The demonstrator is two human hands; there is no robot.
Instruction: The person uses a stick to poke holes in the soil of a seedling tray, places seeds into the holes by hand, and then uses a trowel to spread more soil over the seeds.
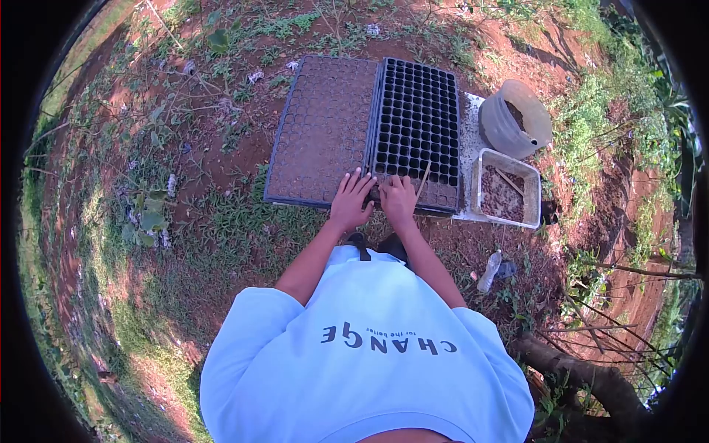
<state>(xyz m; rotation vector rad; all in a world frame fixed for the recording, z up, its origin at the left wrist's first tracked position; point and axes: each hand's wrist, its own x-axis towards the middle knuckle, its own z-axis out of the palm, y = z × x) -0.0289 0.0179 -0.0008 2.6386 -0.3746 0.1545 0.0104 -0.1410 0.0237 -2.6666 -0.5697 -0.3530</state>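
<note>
Two black seedling trays lie side by side in front of me. Dark soil fills the left seedling tray (321, 125) nearly level. On the right seedling tray (417, 111), most cells show as dark hollows, with soil in the nearest rows. My left hand (352, 199) rests with fingers spread on the near right corner of the soil-filled tray. My right hand (399, 201) is at the near left corner of the other tray, its fingers bent down over the soil; whatever lies under the fingertips is hidden. A thin stick (424, 181) lies slanted just right of that hand.
Right of the trays, a cut plastic bucket (506, 133) with dark material inside stands behind a white rectangular tub (537, 193) holding reddish-brown material and a small stick (509, 181). A clear plastic bottle (489, 272) lies on the ground. Branches (591, 369) reach in at lower right.
</note>
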